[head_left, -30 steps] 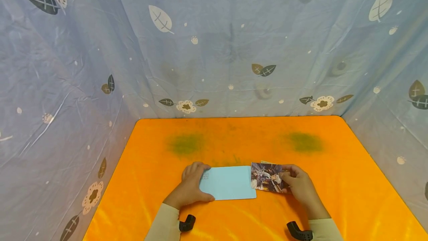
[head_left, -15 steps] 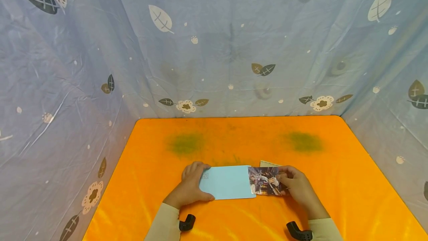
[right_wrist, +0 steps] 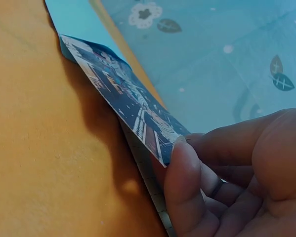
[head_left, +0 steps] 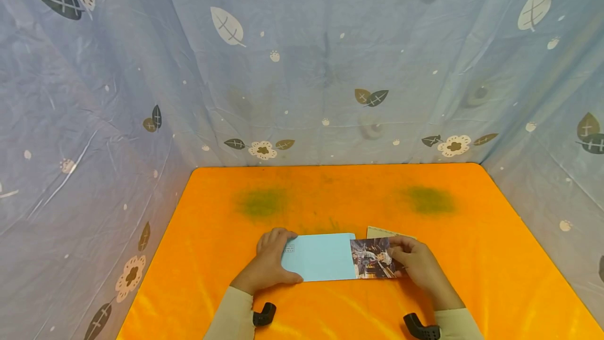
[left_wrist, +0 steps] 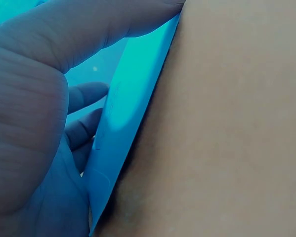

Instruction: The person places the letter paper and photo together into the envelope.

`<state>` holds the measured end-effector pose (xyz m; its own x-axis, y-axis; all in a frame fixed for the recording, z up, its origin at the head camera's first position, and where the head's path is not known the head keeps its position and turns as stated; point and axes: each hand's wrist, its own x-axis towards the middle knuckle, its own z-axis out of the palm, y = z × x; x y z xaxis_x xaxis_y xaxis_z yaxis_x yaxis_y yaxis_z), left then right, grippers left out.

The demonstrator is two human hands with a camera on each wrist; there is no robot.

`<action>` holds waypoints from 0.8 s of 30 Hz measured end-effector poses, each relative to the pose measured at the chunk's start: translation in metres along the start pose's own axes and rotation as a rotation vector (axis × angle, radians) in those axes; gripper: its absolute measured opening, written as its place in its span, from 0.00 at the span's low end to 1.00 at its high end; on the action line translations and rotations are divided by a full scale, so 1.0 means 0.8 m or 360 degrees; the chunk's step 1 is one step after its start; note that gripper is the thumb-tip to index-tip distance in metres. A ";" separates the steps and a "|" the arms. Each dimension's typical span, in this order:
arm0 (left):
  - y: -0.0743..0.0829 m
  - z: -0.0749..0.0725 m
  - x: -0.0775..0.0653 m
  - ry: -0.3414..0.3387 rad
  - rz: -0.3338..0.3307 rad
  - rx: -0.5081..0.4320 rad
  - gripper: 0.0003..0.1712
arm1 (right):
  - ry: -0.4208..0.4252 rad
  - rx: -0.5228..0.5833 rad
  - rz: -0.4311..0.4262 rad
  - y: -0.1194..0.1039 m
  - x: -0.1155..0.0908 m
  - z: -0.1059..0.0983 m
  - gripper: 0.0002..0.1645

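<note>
A light blue envelope [head_left: 318, 257] lies flat on the orange table. My left hand [head_left: 272, 259] holds its left end, thumb at the near edge and fingers at the far edge; the left wrist view shows the thumb [left_wrist: 113, 24] along the envelope's side. Between thumb and fingers, my right hand [head_left: 417, 261] pinches the right end of a picture postcard [head_left: 370, 258] printed with a dark, colourful scene. The card's left end is at the envelope's open right end, and in the right wrist view a strip of envelope shows beneath it.
A cream-coloured card or paper [head_left: 377, 232] lies partly hidden behind the postcard and the right hand. Blue-grey curtains [head_left: 302, 67] with leaves and flowers enclose the table's back and sides. Black wrist devices [head_left: 264, 315] sit at both sleeves.
My right hand has shifted the postcard slightly toward me and left, lining it up with the envelope's open end. More of the cream piece shows behind it. The left hand stays put.
</note>
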<state>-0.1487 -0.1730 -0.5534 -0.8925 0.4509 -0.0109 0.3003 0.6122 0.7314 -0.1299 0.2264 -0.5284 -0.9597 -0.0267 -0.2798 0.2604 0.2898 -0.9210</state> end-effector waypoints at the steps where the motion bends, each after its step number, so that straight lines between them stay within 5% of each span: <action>1: 0.000 0.000 0.000 0.0000 0.0001 0.0002 0.57 | 0.0000 -0.0003 0.0001 0.000 0.000 0.000 0.23; 24: -0.002 0.002 0.000 0.0001 -0.0014 0.0005 0.58 | -0.0051 0.0028 -0.0018 -0.002 -0.001 0.008 0.24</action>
<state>-0.1487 -0.1729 -0.5553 -0.8954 0.4449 -0.0169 0.2934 0.6182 0.7292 -0.1288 0.2197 -0.5285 -0.9588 -0.0602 -0.2776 0.2517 0.2727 -0.9286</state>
